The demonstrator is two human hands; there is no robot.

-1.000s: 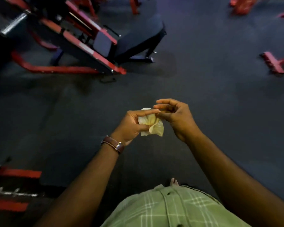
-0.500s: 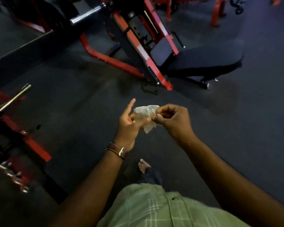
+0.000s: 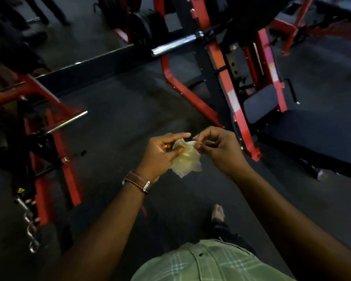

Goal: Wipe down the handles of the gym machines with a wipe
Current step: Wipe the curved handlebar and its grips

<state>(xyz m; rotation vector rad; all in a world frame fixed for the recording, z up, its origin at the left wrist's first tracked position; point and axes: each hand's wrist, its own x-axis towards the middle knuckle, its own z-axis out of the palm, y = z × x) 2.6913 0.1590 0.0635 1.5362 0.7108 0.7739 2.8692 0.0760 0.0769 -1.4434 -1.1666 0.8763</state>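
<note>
A crumpled pale wipe [image 3: 186,161] hangs between both hands in the middle of the head view, above the dark floor. My left hand [image 3: 162,153] pinches its left side between thumb and fingers, the index finger pointing straight out. My right hand [image 3: 217,147] pinches the wipe's upper right corner with curled fingers. A red-framed gym machine [image 3: 239,110] with a black pad stands just beyond my right hand. A chrome bar [image 3: 174,45] sticks out from it at the top. Another chrome bar [image 3: 67,121] juts from a red machine [image 3: 55,138] on the left.
Dark rubber flooring [image 3: 114,110] lies between the two machines. A black bench seat [image 3: 312,138] fills the right side. A low black beam [image 3: 85,67] runs across the floor behind. My bare foot [image 3: 217,212] shows below my hands.
The view has swung left and closer to the machines. The wipe has been pulled more open between my hands, and my left index finger has dropped from pointing up to pointing sideways.
</note>
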